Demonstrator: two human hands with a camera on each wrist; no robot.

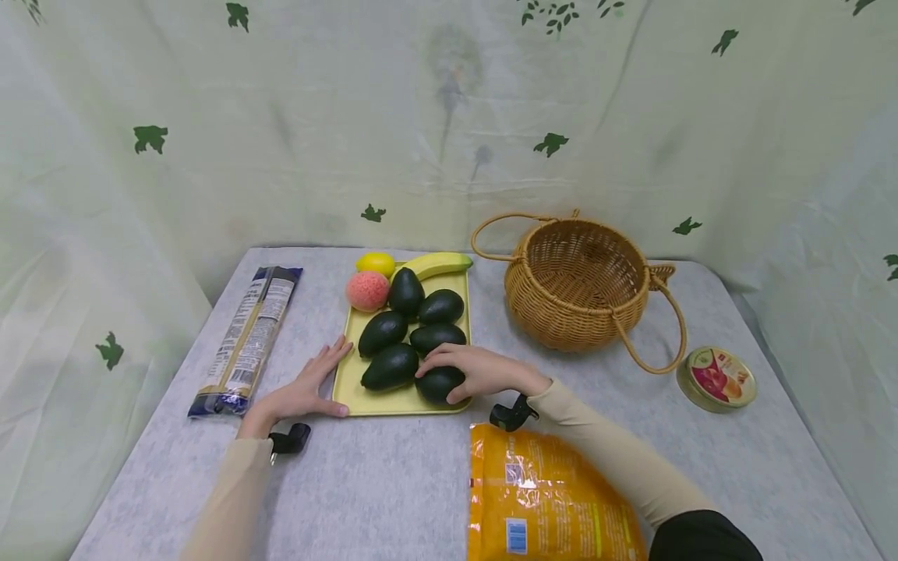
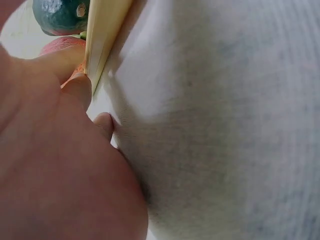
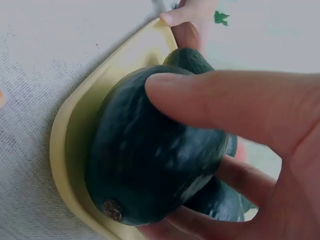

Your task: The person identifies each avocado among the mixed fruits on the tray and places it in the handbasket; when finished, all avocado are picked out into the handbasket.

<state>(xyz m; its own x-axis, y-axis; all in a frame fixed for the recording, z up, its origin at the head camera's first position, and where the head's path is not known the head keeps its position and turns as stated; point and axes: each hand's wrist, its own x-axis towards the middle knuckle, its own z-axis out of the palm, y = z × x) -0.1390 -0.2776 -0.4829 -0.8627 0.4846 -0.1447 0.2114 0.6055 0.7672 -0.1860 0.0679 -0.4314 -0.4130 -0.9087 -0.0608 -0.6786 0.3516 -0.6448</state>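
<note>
A yellow tray point(image 1: 361, 402) bears several dark green avocados point(image 1: 383, 333), a lemon point(image 1: 376, 263), a banana point(image 1: 442, 265) and a round pink-red fruit point(image 1: 368, 291), perhaps a peach. At the tray's front right corner, my right hand point(image 1: 484, 369) grips the nearest avocado point(image 1: 438, 385). Its thumb lies on one side and the fingers curl round the other, as the right wrist view shows of the avocado point(image 3: 150, 155). My left hand point(image 1: 305, 388) touches the tray's left edge with spread fingers. In the left wrist view, its fingers lie along the tray's side point(image 2: 102, 42).
A wicker basket point(image 1: 554, 312) with looped handles stands right of the tray, and a round tin point(image 1: 717, 379) beyond it. On the left lies a long clear-and-blue packet point(image 1: 247, 343). An orange bag point(image 1: 547, 499) lies in front, under the right forearm. A pale curtain point(image 1: 316, 156) hangs behind.
</note>
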